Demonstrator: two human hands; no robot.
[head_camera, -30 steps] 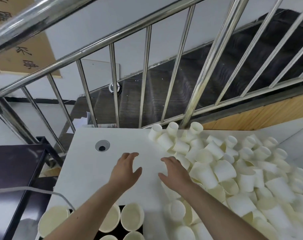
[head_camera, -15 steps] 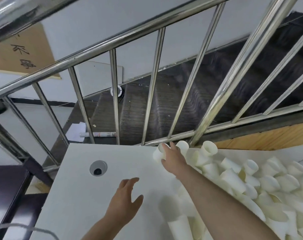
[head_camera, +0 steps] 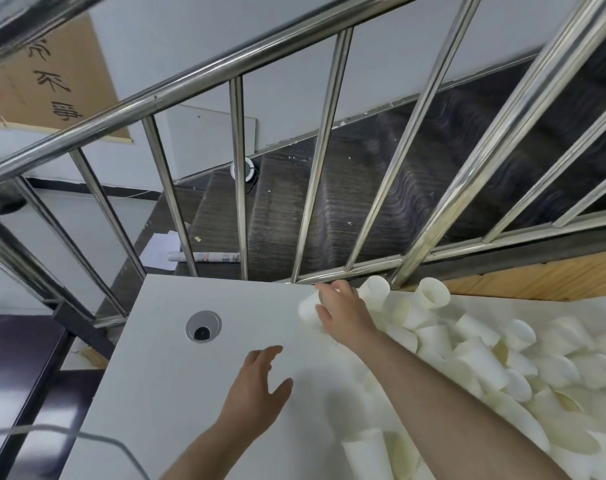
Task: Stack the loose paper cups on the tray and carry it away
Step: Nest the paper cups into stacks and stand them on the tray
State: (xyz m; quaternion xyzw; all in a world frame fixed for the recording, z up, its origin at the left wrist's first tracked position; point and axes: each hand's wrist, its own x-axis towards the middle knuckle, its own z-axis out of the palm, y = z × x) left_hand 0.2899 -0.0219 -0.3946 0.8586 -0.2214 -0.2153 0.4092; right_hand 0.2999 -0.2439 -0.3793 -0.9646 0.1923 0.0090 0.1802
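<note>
While cable hole [head_camera: 203,325] sits idle at table's [head_camera: 163,368] left, left hand [head_camera: 256,393] hovers over bare tabletop — fingers spread, holding nothing. Right hand [head_camera: 343,315] at far edge by railing [head_camera: 315,216], fingers curled round one paper cup [head_camera: 306,311] lying on its side. Loose cup pile [head_camera: 502,355] sprawls rightward. Tray not in view. Advice: grip lightly so wall doesn't crush, turn cup upright — then nest squarely, left hand steadying stack.

A heap of loose cream-white paper cups [head_camera: 495,355] lies tumbled across the right of the table — most on their sides, one [head_camera: 308,310] at the heap's far-left edge.
</note>
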